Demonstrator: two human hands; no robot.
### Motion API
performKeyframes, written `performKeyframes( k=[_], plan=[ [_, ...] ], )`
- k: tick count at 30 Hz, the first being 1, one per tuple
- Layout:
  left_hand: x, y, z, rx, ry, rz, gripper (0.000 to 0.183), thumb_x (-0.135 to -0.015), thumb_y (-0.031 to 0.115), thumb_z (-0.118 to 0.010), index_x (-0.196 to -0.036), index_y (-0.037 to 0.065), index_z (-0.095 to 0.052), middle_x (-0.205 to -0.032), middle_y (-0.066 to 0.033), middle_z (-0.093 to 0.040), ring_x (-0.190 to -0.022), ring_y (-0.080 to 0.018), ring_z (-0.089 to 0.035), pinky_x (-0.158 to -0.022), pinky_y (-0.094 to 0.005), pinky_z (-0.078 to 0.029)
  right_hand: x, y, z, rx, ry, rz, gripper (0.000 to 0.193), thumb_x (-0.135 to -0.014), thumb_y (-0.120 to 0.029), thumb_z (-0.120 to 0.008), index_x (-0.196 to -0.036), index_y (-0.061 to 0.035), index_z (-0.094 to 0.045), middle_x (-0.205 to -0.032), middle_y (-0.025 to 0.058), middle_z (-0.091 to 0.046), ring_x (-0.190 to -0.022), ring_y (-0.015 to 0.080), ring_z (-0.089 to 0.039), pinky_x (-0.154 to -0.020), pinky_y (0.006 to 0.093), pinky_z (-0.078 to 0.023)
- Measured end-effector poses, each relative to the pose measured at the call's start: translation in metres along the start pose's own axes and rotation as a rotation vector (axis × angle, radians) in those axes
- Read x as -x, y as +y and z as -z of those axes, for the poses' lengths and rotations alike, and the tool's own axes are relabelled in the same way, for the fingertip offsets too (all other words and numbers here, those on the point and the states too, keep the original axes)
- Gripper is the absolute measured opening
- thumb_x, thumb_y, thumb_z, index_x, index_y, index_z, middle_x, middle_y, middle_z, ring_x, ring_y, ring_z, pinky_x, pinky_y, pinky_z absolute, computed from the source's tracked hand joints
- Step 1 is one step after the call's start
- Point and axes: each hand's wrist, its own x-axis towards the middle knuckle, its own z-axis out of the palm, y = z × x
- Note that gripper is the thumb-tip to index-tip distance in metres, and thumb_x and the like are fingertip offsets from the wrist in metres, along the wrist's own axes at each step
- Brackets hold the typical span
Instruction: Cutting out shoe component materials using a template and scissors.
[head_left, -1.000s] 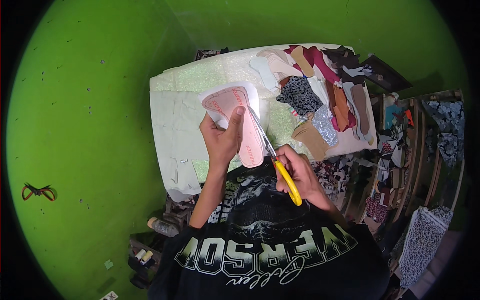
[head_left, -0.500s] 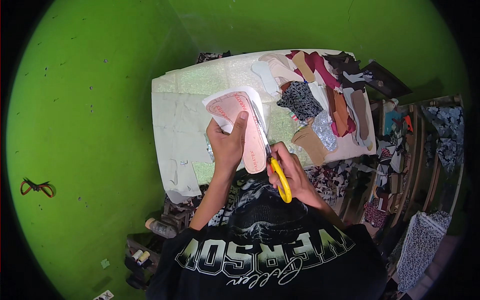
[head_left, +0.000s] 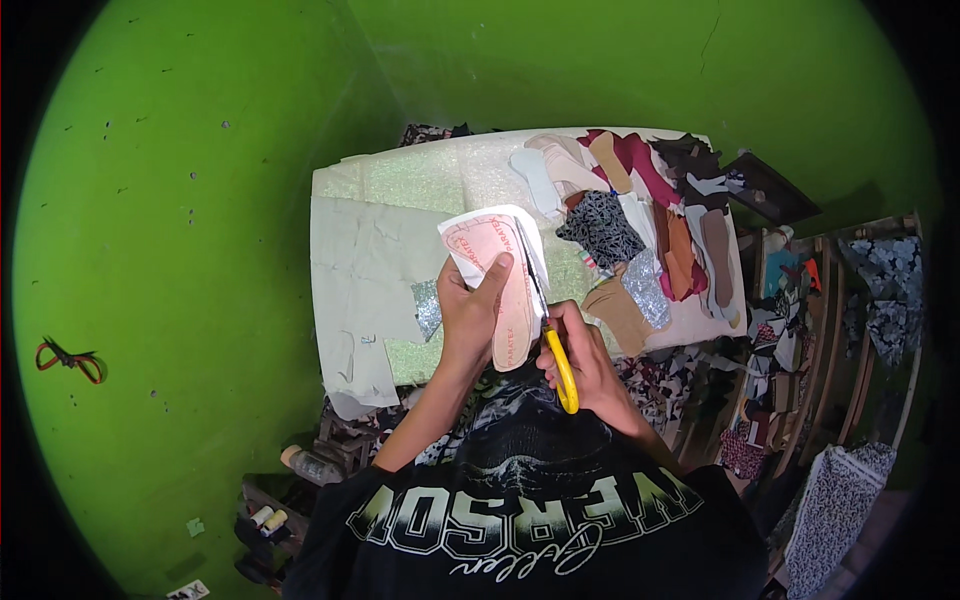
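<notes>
In front of my chest, my left hand (head_left: 472,312) grips a pale pink insole (head_left: 513,325) with red print, its thumb pressed on top. White sheet material (head_left: 536,232) lies against the insole and sticks out past its wide end and right side. My right hand (head_left: 588,368) is wrapped round the yellow handles of a pair of scissors (head_left: 564,375). Their blades point away from me along the insole's right edge, with the white material at them. The fingers under the insole are hidden.
Beyond my hands stands a table (head_left: 420,175) with a pale sheet (head_left: 360,265) on its left. Fabric and insole-shaped pieces (head_left: 600,228) heap up on its right. A wooden slatted rack (head_left: 835,350) with scraps is at right, a bottle (head_left: 312,466) at lower left. Green walls enclose the corner.
Both hands and the insole sit slightly lower and further right in view. The scissor handles have drawn closer together, and the insole is tilted a little differently.
</notes>
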Motion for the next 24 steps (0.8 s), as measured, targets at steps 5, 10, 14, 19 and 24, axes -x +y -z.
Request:
performKeyframes(
  k=[5,10,14,19,24],
  plan=[
    [0.002,0.002,0.0,-0.029,-0.097,0.098,0.02,-0.093,0.007,-0.064,-0.11,-0.002,-0.059,-0.096,-0.0091,-0.069,-0.079,-0.012,-0.066,-0.069,-0.027,-0.054,-0.003,0.004,0.007,0.051,0.036,0.127,0.034,-0.089,-0.014,-0.066,-0.108,-0.0016,-0.041,-0.068,0.0075,-0.051,-0.049,0.0143,-0.052,-0.047,0.0292,-0.043],
    [-0.004,0.002,0.011,-0.043,-0.165,0.118,0.021,-0.092,0.007,-0.065,-0.111,-0.001,-0.06,-0.096,-0.0085,-0.069,-0.079,-0.0123,-0.066,-0.07,-0.0269,-0.054,0.001,-0.006,0.01,-0.034,-0.025,0.006,0.031,-0.093,-0.02,-0.062,-0.107,-0.0025,-0.039,-0.072,0.0054,-0.049,-0.048,0.0113,-0.05,-0.044,0.0264,-0.042],
    [-0.001,0.001,0.011,-0.097,-0.175,0.138,0.022,-0.09,0.007,-0.066,-0.111,-0.001,-0.061,-0.094,-0.0077,-0.069,-0.079,-0.0121,-0.066,-0.07,-0.0268,-0.053,0.002,0.0,0.014,-0.119,-0.025,0.001,0.032,-0.095,-0.025,-0.06,-0.106,-0.0026,-0.041,-0.071,0.0032,-0.049,-0.049,0.0096,-0.052,-0.042,0.0249,-0.042],
    [-0.01,0.018,0.025,-0.119,-0.221,0.106,0.025,-0.089,0.007,-0.069,-0.111,-0.001,-0.061,-0.096,-0.0081,-0.069,-0.079,-0.0121,-0.066,-0.071,-0.0274,-0.053,0.005,0.004,0.021,-0.24,0.014,0.044,0.045,-0.094,-0.039,-0.06,-0.107,-0.0011,-0.04,-0.071,0.0043,-0.049,-0.05,0.01,-0.051,-0.043,0.0247,-0.04],
    [-0.01,0.029,0.02,-0.22,-0.356,0.171,0.028,-0.088,0.007,-0.07,-0.112,-0.002,-0.061,-0.098,-0.0083,-0.069,-0.081,-0.0118,-0.065,-0.073,-0.0277,-0.053,0.003,-0.011,0.026,-0.026,-0.019,0.043,0.081,-0.081,-0.071,-0.06,-0.113,0.0004,-0.039,-0.078,0.0083,-0.05,-0.066,0.0155,-0.049,-0.058,0.0315,-0.041]
  ],
)
